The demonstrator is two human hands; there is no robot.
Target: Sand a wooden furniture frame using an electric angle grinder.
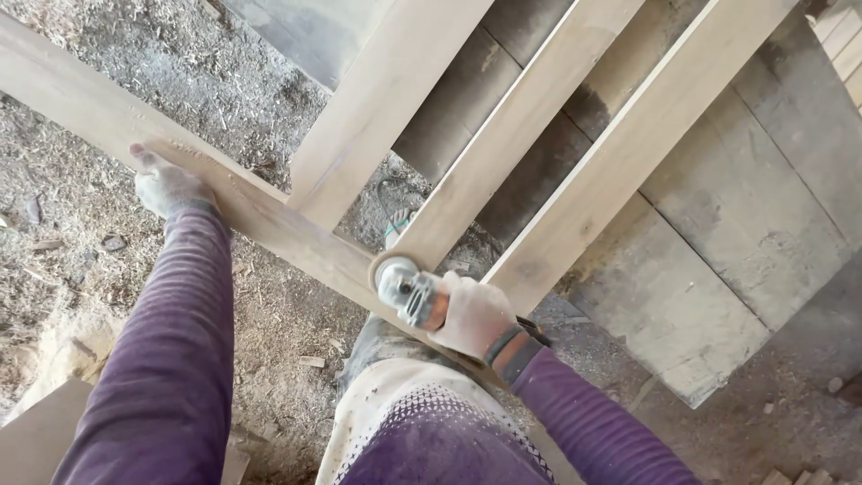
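A pale wooden frame (pixel 269 216) lies across the view: one long rail runs from upper left to lower middle, and three slats (pixel 503 144) rise from it toward the upper right. My left hand (pixel 166 184), dusty, presses flat on the rail at the left. My right hand (pixel 476 314), in a dusty glove with a dark wrist strap, grips an angle grinder (pixel 404 286). The grinder's disc rests on the rail where the middle slat joins it. Both my arms wear purple ribbed sleeves.
Sawdust and wood chips cover the ground (pixel 108 108) at the left. Grey weathered boards (pixel 718 242) lie beneath the frame at the right. My knee (pixel 386 386) in dusty trousers is under the rail. A board corner (pixel 36 431) shows at bottom left.
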